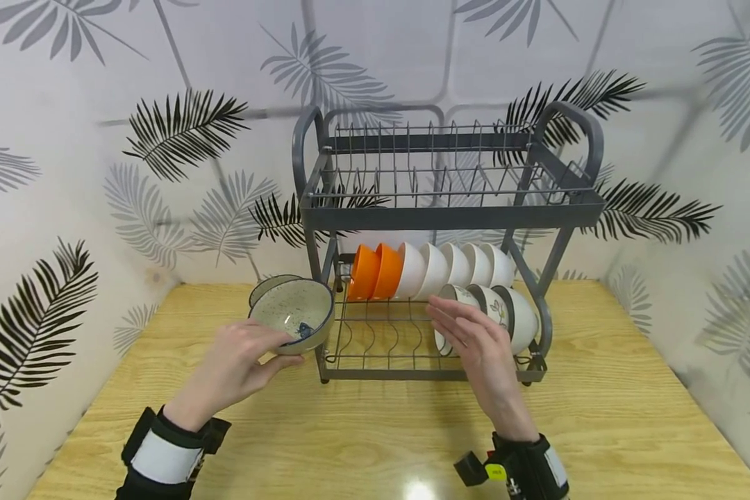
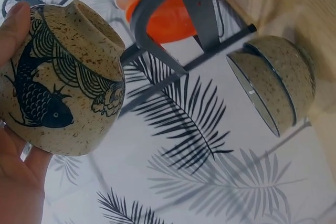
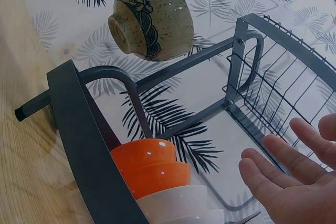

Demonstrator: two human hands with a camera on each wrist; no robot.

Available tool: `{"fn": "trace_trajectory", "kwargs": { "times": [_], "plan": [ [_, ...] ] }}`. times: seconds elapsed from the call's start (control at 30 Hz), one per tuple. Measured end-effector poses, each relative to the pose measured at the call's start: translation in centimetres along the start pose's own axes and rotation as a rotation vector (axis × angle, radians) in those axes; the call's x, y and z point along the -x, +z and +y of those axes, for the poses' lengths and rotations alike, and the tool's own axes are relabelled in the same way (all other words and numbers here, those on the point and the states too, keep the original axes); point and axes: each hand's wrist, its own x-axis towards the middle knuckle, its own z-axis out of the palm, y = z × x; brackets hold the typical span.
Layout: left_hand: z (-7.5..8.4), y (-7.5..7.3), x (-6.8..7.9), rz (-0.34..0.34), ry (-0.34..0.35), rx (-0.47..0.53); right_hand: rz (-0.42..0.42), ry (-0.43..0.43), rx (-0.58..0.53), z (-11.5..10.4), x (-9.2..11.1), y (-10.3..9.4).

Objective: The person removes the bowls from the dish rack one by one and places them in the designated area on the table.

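Observation:
My left hand [image 1: 231, 368] grips a speckled beige bowl [image 1: 290, 312] by its rim, thumb beneath and fingers over the edge. It is tilted, its inside towards the head camera. A dark fish and wave pattern shows on its outside in the left wrist view. Behind it, nested speckled bowls [image 2: 283, 85] stand on the table, mostly hidden in the head view. My right hand [image 1: 484, 354] holds nothing; its fingers [image 3: 289, 156] are spread and relaxed. In the head view it overlaps the white floral bowls [image 1: 494, 305] at the rack's lower right.
A grey two-tier dish rack [image 1: 450, 217] stands against the leaf-patterned wall covering. On its lower tier, orange bowls [image 1: 387, 272] and several white bowls [image 1: 434, 271] lean in a row at the back. The wooden table [image 1: 375, 437] extends in front and to both sides.

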Motion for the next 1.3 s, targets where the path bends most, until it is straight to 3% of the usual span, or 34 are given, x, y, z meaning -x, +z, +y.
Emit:
{"fn": "trace_trajectory", "kwargs": {
  "times": [0.57, 0.93, 1.3],
  "plan": [
    [-4.5, 0.0, 1.2, -0.043, -0.159, -0.102, 0.011, 0.003, -0.001, 0.0, -0.1, 0.0],
    [-7.0, 2.3, 0.7, -0.203, -0.315, -0.144, 0.014, 0.002, 0.002, 0.0, 0.0, -0.2],
    [-9.1, 4.3, 0.1, -0.283, -0.384, -0.145, 0.012, 0.01, 0.014, -0.2, 0.0, -0.3]
  ]
}}
